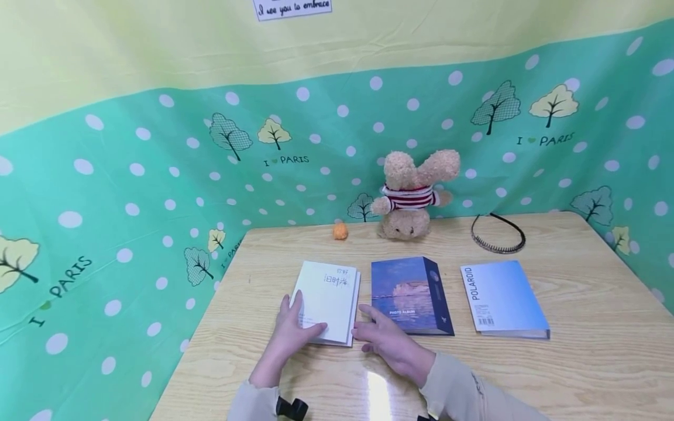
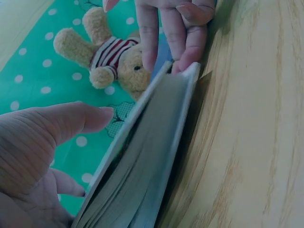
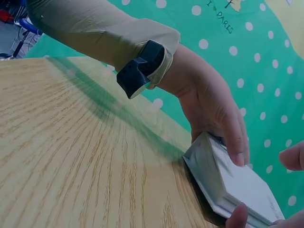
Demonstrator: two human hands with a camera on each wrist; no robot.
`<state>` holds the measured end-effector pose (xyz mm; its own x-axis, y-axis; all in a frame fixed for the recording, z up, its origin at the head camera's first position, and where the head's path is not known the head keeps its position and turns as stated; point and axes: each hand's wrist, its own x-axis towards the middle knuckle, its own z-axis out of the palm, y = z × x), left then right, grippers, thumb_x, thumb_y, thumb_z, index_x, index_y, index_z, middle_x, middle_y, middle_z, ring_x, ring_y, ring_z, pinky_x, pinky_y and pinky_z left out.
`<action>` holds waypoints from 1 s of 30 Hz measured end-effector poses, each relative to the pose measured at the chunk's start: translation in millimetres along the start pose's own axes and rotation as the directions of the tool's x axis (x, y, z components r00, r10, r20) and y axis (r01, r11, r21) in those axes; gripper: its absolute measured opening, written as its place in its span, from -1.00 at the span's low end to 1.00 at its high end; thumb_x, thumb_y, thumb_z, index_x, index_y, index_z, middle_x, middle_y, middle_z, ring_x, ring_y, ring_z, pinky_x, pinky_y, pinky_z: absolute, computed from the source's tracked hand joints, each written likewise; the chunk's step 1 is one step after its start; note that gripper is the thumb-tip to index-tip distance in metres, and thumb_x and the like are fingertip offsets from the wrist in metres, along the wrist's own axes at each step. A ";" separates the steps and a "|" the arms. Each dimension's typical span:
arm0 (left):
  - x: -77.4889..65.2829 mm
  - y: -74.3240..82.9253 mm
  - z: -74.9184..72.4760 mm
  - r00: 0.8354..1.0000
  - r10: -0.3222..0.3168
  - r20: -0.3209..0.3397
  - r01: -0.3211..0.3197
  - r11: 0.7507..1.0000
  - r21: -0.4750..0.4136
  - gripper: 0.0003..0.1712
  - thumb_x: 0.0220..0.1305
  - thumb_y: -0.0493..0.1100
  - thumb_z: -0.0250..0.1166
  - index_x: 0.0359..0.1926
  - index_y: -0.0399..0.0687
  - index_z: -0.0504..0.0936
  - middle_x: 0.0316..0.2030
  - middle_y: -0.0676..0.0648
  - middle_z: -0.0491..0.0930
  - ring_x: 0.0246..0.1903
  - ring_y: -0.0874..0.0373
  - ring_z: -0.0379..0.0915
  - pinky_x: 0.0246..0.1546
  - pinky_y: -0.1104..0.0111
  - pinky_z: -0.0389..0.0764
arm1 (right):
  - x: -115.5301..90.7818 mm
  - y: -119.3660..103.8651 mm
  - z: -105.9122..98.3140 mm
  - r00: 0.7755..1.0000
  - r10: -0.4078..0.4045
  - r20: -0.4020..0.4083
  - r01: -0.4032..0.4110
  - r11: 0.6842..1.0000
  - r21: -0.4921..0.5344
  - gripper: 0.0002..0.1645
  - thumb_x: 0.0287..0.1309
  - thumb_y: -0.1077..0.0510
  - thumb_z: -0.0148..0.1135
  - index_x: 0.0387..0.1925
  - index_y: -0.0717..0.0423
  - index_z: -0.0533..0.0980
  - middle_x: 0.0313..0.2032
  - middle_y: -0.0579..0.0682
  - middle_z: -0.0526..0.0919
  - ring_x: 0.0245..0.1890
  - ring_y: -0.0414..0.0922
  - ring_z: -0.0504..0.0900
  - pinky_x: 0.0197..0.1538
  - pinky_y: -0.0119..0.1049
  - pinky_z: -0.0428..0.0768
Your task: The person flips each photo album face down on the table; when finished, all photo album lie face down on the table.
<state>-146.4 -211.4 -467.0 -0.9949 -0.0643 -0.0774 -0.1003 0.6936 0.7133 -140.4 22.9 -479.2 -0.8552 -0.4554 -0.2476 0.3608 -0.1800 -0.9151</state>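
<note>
A thick white book (image 1: 327, 299) with dark characters on its cover lies on the wooden table, its page edges (image 2: 137, 156) facing the left wrist camera. My left hand (image 1: 289, 330) rests at the book's left side and near corner, fingers extended, with the thumb over the cover. Beside the opposite edge is my right hand (image 1: 387, 342), its fingers loosely spread. In the left wrist view the fingertips (image 2: 190, 59) of that hand touch the book's corner. A blue photo album (image 1: 402, 295) with a seaside picture lies just beyond the right hand.
A pale-blue POLAROID album (image 1: 502, 298) lies farther right. Along the back are a small orange ball-like thing (image 1: 340, 231), an upside-down plush toy (image 1: 411, 196) in a striped shirt, and a black headband (image 1: 497, 248). A green dotted curtain (image 1: 158, 193) hangs behind the table (image 1: 253, 257).
</note>
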 end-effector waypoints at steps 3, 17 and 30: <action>-1.0 1.4 1.8 1.000 0.007 -0.011 -0.007 1.000 0.018 0.24 -0.05 0.07 0.51 0.50 -0.28 0.00 0.44 -0.51 -0.25 0.35 -0.56 -0.23 0.25 -0.34 0.01 | 0.0 0.2 1.0 1.000 -0.004 -0.010 0.004 1.000 -0.017 0.03 0.12 0.27 0.27 0.50 0.25 -0.09 0.28 0.39 0.31 0.03 0.04 0.54 -0.03 -0.13 0.55; -8.9 6.0 17.4 0.996 0.081 -0.047 -0.056 0.916 0.397 0.42 -0.15 0.62 0.24 0.51 -0.21 0.01 0.46 -0.47 -0.28 0.41 -0.46 -0.32 0.19 -0.48 -0.27 | 0.8 -3.9 3.0 0.999 -0.031 0.011 0.031 0.999 -0.016 0.10 0.12 0.22 0.32 0.52 0.14 -0.14 0.23 0.32 0.40 -0.03 0.10 0.56 0.02 -0.07 0.57; -12.3 13.4 19.4 0.996 0.077 -0.037 -0.056 0.919 0.390 0.30 -0.01 0.67 0.04 0.53 -0.06 0.01 0.46 -0.46 -0.27 0.40 -0.48 -0.42 0.19 -0.47 -0.36 | -0.9 -16.7 0.2 0.997 -0.077 -0.007 0.076 0.996 -0.044 0.06 0.17 0.15 0.27 0.52 0.08 -0.14 0.22 0.25 0.42 0.02 0.19 0.52 0.08 0.01 0.52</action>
<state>-135.3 -187.4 -470.0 -0.9993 -0.0377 0.0035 -0.0334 0.9211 0.3879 -145.6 26.1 -463.6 -0.8830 -0.4338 -0.1791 0.2777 -0.1753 -0.9445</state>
